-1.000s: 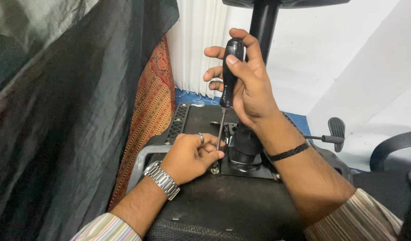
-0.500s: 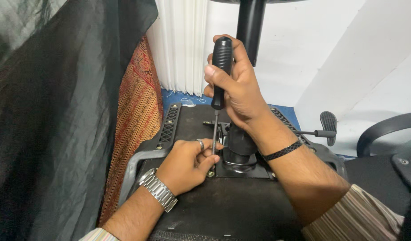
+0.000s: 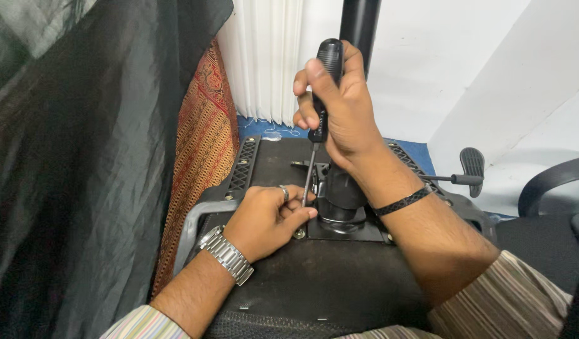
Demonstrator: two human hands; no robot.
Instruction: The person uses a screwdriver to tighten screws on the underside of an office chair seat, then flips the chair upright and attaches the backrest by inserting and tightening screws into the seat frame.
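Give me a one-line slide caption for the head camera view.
Right hand holds a black screwdriver upright; left hand steadies its shaft at a screw in an upturned chair base.

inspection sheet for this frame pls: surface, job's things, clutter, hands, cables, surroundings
Surface: upturned chair seat underside, black.
Job's things: screwdriver upright, tip at a screw on the corner of the metal plate; gas column rises behind.
Clutter: nothing seen.
Hands: right hand grips the screwdriver handle; left hand pinches the shaft near the tip.
Cables: nothing seen.
Surroundings: dark cloth left, patterned fabric, white blinds, lever, another chair right.
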